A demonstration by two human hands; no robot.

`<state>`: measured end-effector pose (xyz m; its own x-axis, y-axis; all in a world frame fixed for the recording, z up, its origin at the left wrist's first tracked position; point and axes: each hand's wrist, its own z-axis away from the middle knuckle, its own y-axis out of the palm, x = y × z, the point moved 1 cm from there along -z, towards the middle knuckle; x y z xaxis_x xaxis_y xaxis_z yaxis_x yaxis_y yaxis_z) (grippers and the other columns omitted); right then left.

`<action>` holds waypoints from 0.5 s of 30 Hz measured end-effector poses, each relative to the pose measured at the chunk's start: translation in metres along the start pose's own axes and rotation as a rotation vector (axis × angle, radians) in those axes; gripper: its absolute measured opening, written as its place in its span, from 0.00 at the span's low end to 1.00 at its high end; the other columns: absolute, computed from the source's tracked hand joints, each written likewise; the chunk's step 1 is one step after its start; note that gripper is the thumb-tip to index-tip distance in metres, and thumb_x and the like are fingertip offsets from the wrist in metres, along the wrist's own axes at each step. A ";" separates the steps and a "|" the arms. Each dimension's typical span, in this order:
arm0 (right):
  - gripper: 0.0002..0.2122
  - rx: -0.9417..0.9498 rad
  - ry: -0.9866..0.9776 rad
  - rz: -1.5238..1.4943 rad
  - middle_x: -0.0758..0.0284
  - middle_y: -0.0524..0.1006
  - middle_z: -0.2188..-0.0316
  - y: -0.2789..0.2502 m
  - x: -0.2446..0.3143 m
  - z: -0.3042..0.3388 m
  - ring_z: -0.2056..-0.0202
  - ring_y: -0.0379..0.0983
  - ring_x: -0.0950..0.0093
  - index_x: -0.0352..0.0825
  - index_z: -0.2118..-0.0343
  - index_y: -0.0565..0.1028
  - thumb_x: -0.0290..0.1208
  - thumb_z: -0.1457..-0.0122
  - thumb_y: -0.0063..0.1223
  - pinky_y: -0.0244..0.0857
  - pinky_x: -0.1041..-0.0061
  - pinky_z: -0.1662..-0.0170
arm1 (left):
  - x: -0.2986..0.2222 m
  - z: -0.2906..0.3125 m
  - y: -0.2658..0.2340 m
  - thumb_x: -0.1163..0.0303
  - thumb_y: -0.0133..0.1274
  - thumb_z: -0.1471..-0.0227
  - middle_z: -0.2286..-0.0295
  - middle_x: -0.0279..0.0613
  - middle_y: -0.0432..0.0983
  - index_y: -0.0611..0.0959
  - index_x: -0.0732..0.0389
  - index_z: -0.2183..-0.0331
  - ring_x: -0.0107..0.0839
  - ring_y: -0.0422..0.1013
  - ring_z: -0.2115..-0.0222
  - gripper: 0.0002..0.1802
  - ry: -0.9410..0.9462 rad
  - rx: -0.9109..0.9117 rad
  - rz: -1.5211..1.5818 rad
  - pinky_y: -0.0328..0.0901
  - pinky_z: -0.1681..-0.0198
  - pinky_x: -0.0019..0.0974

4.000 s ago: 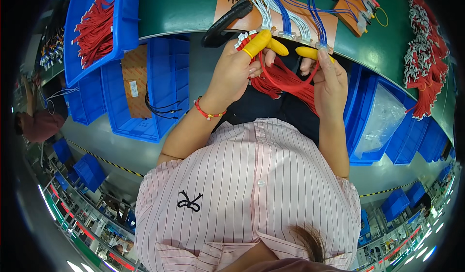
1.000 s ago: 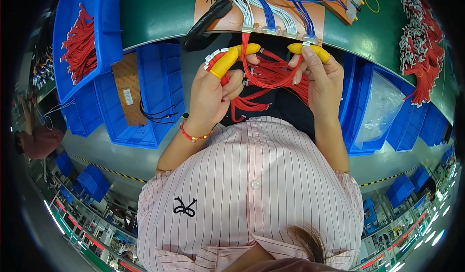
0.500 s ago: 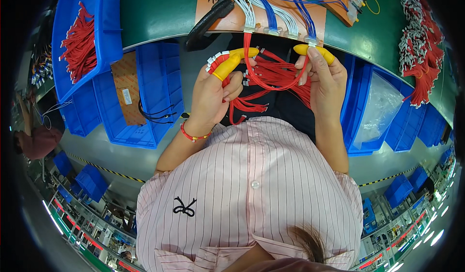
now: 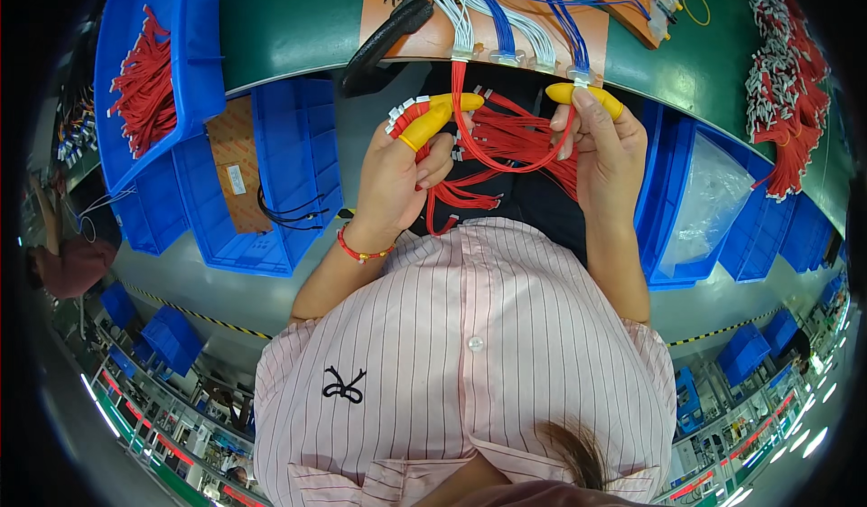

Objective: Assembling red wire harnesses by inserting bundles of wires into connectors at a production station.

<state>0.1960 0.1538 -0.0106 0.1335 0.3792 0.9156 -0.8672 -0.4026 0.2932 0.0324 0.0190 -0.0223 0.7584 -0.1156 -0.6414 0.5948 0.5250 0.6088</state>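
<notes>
My left hand (image 4: 394,168) is closed round several red wire harnesses, whose white connectors (image 4: 408,112) stick out beside yellow finger cots on the thumb and index finger. One red harness (image 4: 492,163) hangs in a loop between the hands. Its left end meets a socket (image 4: 462,54) below white wires at the table edge. At the loop's right end, my right hand (image 4: 610,150), with a yellow cot on its index finger, pinches the harness right beneath a socket (image 4: 582,77) with blue wires. Below the loop, more red harnesses (image 4: 515,141) lie across my lap.
The green table (image 4: 298,28) carries an orange board (image 4: 388,37), a black handle-like object (image 4: 388,45) and a pile of red harnesses (image 4: 786,101) at right. A blue bin (image 4: 200,55) of red harnesses stands at left. Blue crates (image 4: 298,164) flank my legs. Another person (image 4: 77,259) is far left.
</notes>
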 end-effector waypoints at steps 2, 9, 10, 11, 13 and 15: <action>0.12 -0.002 -0.011 0.016 0.62 0.77 0.76 0.000 0.000 0.000 0.83 0.67 0.82 0.23 0.64 0.77 0.31 0.38 0.51 0.62 0.85 0.78 | 0.000 0.000 0.000 0.72 0.37 0.39 0.65 0.38 0.76 0.75 0.72 0.53 0.11 0.48 0.87 0.18 -0.005 0.001 0.002 0.45 0.85 0.18; 0.12 -0.003 0.000 -0.052 0.63 0.77 0.77 0.002 -0.003 0.001 0.83 0.67 0.82 0.24 0.63 0.77 0.31 0.37 0.50 0.62 0.85 0.78 | 0.002 -0.002 -0.003 0.72 0.38 0.39 0.71 0.33 0.73 0.75 0.73 0.54 0.11 0.47 0.87 0.18 -0.002 -0.030 0.000 0.44 0.85 0.19; 0.12 -0.001 0.017 -0.096 0.63 0.77 0.77 0.002 -0.003 0.001 0.83 0.66 0.83 0.24 0.63 0.77 0.32 0.37 0.50 0.62 0.85 0.78 | 0.003 -0.002 -0.003 0.72 0.38 0.39 0.71 0.33 0.73 0.75 0.73 0.54 0.11 0.48 0.87 0.18 -0.001 -0.028 0.003 0.44 0.85 0.19; 0.12 0.003 0.024 -0.125 0.63 0.77 0.77 0.002 -0.003 0.001 0.83 0.66 0.83 0.24 0.63 0.77 0.32 0.37 0.50 0.62 0.85 0.78 | 0.003 -0.002 -0.004 0.72 0.38 0.39 0.71 0.33 0.73 0.75 0.73 0.54 0.11 0.48 0.87 0.18 0.000 -0.026 0.007 0.44 0.85 0.19; 0.12 0.009 0.039 -0.183 0.63 0.77 0.77 0.002 -0.005 0.001 0.83 0.66 0.84 0.24 0.63 0.77 0.32 0.37 0.50 0.62 0.85 0.78 | 0.004 -0.002 -0.005 0.72 0.38 0.39 0.71 0.34 0.73 0.75 0.73 0.54 0.11 0.48 0.87 0.18 0.001 -0.013 0.010 0.44 0.85 0.19; 0.12 0.001 0.037 -0.191 0.63 0.77 0.77 0.004 -0.006 0.002 0.83 0.66 0.84 0.25 0.63 0.77 0.32 0.37 0.50 0.62 0.86 0.78 | 0.005 -0.002 -0.006 0.72 0.38 0.39 0.71 0.34 0.74 0.75 0.73 0.54 0.11 0.48 0.87 0.18 0.001 0.008 0.010 0.44 0.85 0.19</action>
<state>0.1927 0.1486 -0.0140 0.2780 0.4793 0.8325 -0.8271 -0.3212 0.4612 0.0321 0.0171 -0.0301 0.7639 -0.1093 -0.6360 0.5895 0.5191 0.6189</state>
